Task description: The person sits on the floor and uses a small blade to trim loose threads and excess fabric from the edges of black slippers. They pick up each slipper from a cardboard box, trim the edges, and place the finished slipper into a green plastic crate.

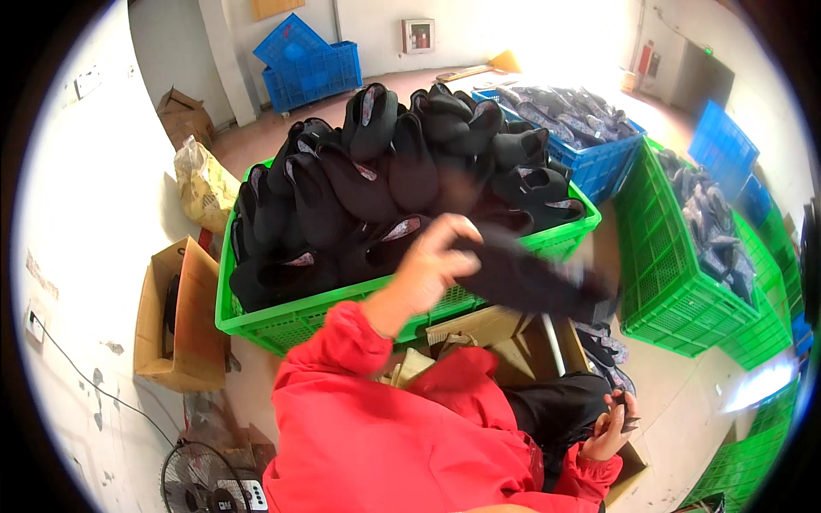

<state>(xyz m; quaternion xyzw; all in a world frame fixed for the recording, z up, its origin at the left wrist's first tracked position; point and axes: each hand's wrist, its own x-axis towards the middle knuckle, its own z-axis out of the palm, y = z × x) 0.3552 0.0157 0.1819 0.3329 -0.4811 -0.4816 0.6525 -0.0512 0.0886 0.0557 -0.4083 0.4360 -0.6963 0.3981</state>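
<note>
My left hand [432,265] grips a black slip-on shoe [534,278] at one end and holds it over the near edge of a green crate [282,321]. The shoe is blurred by motion. Heaped in that crate are several black shoes [342,184], some showing patterned insoles. My right hand [609,427] is low at the right, beside my black-clad leg [560,406]. Its fingers are closed around a small dark object with a pointed end, too small to name.
A cardboard box [505,333] stands open beneath the crate's near side. Another cardboard box [184,316] and a fan [205,483] are at the left. More shoes fill a blue crate [599,167] and a green crate [667,265] at the right. A blue crate [316,77] stands far back.
</note>
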